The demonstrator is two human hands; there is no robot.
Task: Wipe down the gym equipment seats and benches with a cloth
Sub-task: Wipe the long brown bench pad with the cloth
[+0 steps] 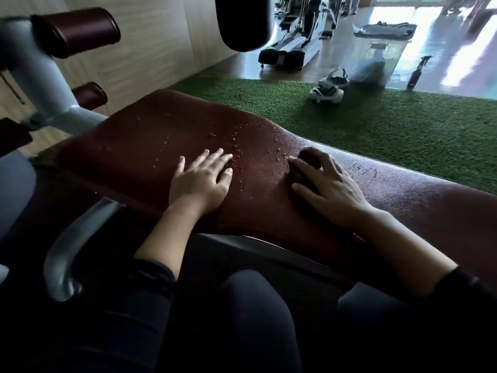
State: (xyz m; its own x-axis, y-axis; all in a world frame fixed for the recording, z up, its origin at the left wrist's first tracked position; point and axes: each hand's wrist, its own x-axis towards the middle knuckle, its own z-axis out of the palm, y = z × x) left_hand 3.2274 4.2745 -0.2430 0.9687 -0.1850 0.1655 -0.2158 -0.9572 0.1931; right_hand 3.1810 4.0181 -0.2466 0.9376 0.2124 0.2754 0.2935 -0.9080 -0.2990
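While the left hand (200, 181) lies flat, the right hand (326, 188) (clutching a dark cloth (309, 160)) should sweep across the droplets (242, 146) between them.

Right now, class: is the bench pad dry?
No: water droplets bead on the maroon bench pad just beyond the left hand.
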